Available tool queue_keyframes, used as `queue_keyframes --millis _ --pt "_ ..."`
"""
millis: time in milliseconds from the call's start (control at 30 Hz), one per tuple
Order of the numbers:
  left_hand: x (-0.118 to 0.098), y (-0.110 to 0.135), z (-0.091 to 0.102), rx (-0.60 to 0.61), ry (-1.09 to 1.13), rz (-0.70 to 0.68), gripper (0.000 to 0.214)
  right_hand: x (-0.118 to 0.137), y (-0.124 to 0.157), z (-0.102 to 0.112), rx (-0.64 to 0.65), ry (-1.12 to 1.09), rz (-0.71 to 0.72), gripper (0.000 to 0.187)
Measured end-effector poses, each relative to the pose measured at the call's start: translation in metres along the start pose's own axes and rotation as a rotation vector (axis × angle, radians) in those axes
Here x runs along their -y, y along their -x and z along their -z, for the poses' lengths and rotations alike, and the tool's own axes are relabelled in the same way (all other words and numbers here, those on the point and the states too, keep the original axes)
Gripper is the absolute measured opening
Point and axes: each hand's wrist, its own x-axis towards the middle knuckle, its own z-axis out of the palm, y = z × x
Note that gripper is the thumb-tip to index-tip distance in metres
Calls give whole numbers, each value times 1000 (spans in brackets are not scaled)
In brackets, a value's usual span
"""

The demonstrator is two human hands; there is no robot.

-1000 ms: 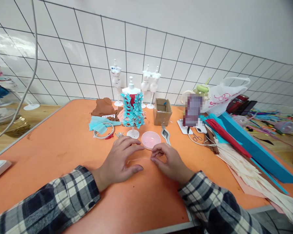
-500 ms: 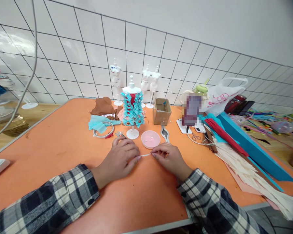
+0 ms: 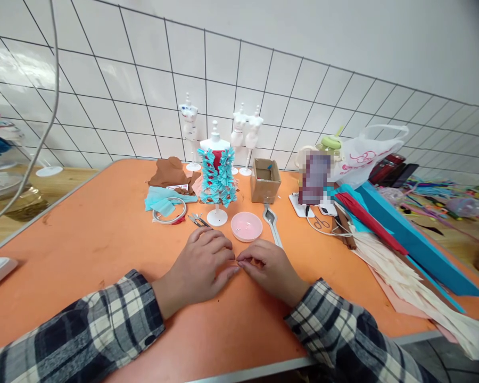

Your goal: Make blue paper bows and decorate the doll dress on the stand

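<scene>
My left hand [image 3: 207, 259] and my right hand [image 3: 269, 268] meet at the fingertips above the orange table [image 3: 143, 250]. Both are closed in a pinch; the thin white strip seen between them earlier is now almost wholly hidden by the fingers. Just beyond the fingertips is a shallow pink bowl [image 3: 246, 227] with tiny bits in it. Behind my left hand lie small snips [image 3: 199, 219], partly covered. A small white dress form [image 3: 216, 175] on a round base wears a red bodice with turquoise ruffles.
Several bare white mannequins [image 3: 189, 127] stand by the tiled wall. A cardboard box [image 3: 265, 183], a grey metal tool [image 3: 271, 221] and scissors [image 3: 321, 222] lie rightward. Cream fabric strips [image 3: 391, 271] drape over the right edge. Turquoise cloth [image 3: 163, 199] and a coiled cable [image 3: 170, 211] are left.
My hands have come together, the right moving leftward, so the gap with the white strip has closed. More of the snips and the grey tool now shows.
</scene>
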Motion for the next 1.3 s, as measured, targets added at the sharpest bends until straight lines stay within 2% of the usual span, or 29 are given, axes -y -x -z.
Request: queue_keyframes --millis 133,233,400,500,667,767,867,967,1067,1167,1300 --pt "-6 0 -3 55 13 -19 22 2 1 -2 2 14 -10 8" --pt "-7 0 -6 72 123 25 18 4 1 -3 3 65 27 6" --pt "-13 -1 -11 -53 472 189 20 10 5 -6 -108 206 176 8" --pt "-21 -3 -9 -81 748 308 23 14 8 -6 -186 242 262 11" --pt "-32 -3 -12 33 1204 514 17 18 13 -4 -264 182 347 10" --pt "-29 0 -23 122 1318 626 18 20 16 -1 -278 130 340 11" --pt "-21 3 -29 86 1307 648 22 20 17 1 -278 -4 266 16" --pt "-14 6 -26 -37 1200 467 34 14 12 0 -309 -283 76 45" --pt "-13 10 -24 9 962 281 48 7 5 -3 -274 -562 -114 75" --pt "-17 15 -28 64 729 224 65 4 0 -5 -206 -723 -239 84" --pt "-23 17 -33 50 473 180 80 3 -1 -8 -244 -776 -341 90"
